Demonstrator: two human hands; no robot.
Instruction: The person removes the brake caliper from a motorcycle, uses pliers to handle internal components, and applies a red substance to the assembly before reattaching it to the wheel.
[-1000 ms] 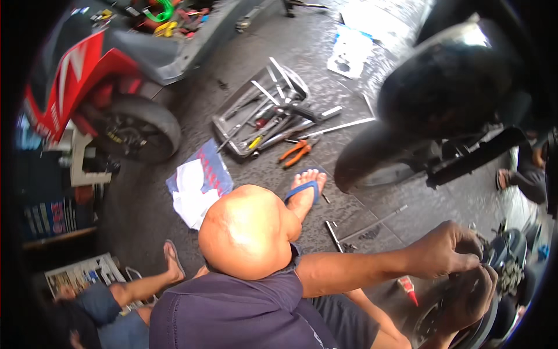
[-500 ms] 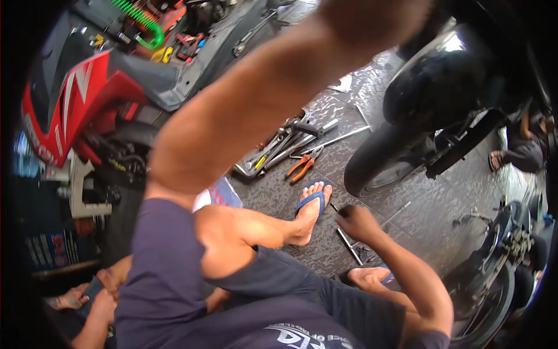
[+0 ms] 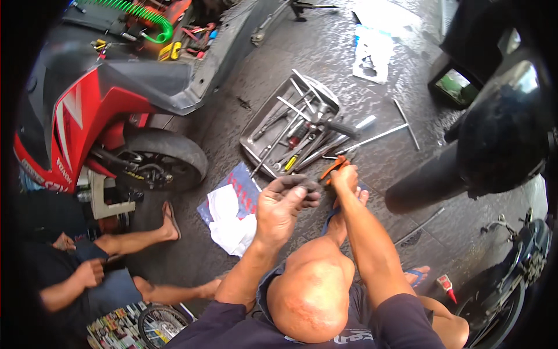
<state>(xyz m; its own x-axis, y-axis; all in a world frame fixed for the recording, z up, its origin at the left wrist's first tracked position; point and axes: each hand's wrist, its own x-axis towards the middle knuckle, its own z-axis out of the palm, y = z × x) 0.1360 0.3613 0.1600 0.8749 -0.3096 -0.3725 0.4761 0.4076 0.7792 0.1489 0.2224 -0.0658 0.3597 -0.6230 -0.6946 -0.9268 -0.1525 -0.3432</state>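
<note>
My left hand [image 3: 285, 206] is raised near the tray's near end, palm up, its dark-smudged fingers curled toward the thumb. Whatever lies in those fingers, if anything, I cannot make out. Lower and to the right, my right hand [image 3: 347, 177] closes around the orange-handled pliers [image 3: 332, 167] on the floor beside the tray. The grey metal tray [image 3: 244, 138] holds several wrenches, long metal rods and a screwdriver with a yellow handle [image 3: 290, 163]. A T-handle wrench [image 3: 383, 133] lies on the floor to the right of it.
A red and black motorcycle [image 3: 110, 96] stands at the left, a black motorcycle wheel [image 3: 427, 186] at the right. Another person [image 3: 75, 279] sits at the lower left. White cloth [image 3: 232, 230] lies on a blue bag. A red and white tube [image 3: 446, 286] lies at the lower right.
My left arm has drawn back from far across the upper right to near the tray. My right hand has moved from beside my foot up to the pliers. The view has shifted.
</note>
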